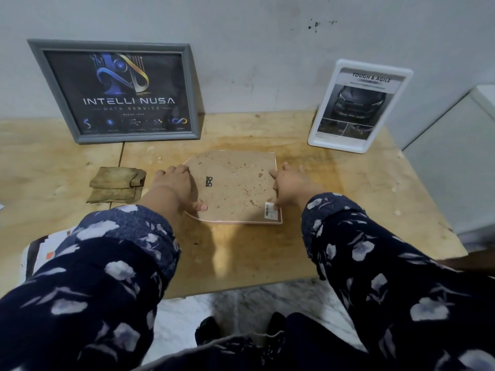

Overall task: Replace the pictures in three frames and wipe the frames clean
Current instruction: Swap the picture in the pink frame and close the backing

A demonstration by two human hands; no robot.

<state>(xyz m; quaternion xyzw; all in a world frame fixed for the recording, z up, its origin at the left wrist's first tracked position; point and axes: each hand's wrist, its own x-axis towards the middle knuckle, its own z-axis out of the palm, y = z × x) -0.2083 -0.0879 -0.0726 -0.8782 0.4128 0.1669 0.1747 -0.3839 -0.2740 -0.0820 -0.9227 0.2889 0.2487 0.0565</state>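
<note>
A person is working at a wooden table set against a wall, with a pink frame lying face down at its centre, brown backing board uppermost. The left hand is resting on the frame's left edge, its fingers lying fairly flat and the thumb reaching onto the near part of the board; the right hand is resting at the right edge, fingers spread, the thumb touching a barcode sticker near the corner. The hands are well apart, one at each side, and whether either is gripping the rim cannot be told. The step in hand is judged to be the opening or closing of this frame's back; the next move would call for finding the small metal hanger or clips and easing the board free without bending it. Three frames are showing: the pink one, a grey frame leaning on the wall at the left, and a white frame leaning at the right. One folded cloth is lying just left of the left hand, ready for wiping.
</note>
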